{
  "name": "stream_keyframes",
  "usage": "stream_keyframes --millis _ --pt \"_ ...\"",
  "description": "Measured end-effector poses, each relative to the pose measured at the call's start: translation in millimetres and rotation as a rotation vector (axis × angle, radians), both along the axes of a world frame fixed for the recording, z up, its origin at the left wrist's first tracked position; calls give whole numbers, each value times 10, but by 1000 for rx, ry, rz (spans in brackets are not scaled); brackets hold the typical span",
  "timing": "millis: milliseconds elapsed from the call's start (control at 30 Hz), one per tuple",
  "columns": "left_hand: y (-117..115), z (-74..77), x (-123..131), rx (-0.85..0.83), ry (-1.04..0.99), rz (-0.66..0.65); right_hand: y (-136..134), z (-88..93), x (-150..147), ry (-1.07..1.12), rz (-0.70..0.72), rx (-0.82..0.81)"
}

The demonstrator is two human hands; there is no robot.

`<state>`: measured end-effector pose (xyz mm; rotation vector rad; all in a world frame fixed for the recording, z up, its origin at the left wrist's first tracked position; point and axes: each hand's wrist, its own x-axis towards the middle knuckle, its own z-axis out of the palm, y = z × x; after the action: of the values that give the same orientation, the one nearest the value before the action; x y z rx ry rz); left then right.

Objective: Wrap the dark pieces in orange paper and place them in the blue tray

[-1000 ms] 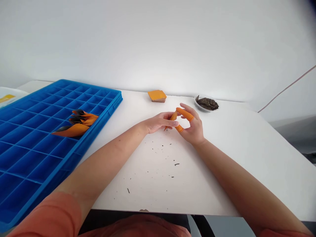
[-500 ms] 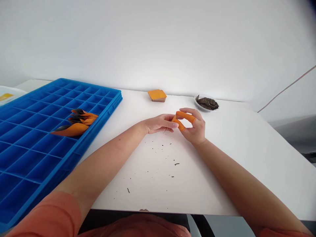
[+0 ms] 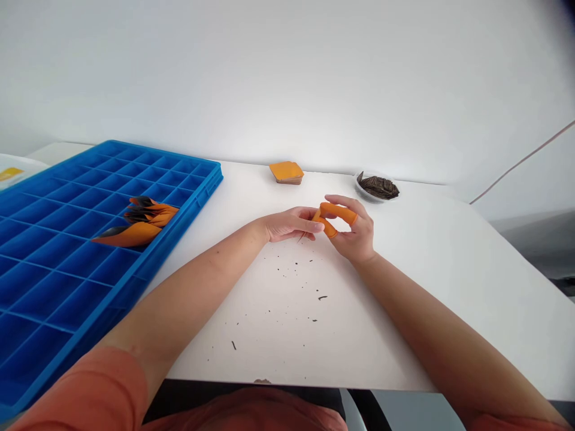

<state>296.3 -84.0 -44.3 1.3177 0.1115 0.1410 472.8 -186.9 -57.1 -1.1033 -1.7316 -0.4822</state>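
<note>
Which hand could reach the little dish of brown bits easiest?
Probably the right hand: it is nearer the dish behind it; the left hand is farther over. Both hold the orange piece.

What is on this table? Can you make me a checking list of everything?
Surface: white table, flat.
Job's things: small orange piece pinched between both hands; blue tray holds filled orange cones; orange stack; bowl of dark bits.
Clutter: dark crumbs scattered on the table.
Hands: left hand and right hand closed on the piece; right fingers wear orange covers.
Cables: thin line at right, maybe a cord.
Surroundings: plain white wall.
</note>
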Motion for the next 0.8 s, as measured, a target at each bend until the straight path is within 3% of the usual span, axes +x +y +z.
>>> stream_keyframes --millis 800 --pt "20 -54 10 -106 1 -46 -43 38 -50 57 -5 -12"
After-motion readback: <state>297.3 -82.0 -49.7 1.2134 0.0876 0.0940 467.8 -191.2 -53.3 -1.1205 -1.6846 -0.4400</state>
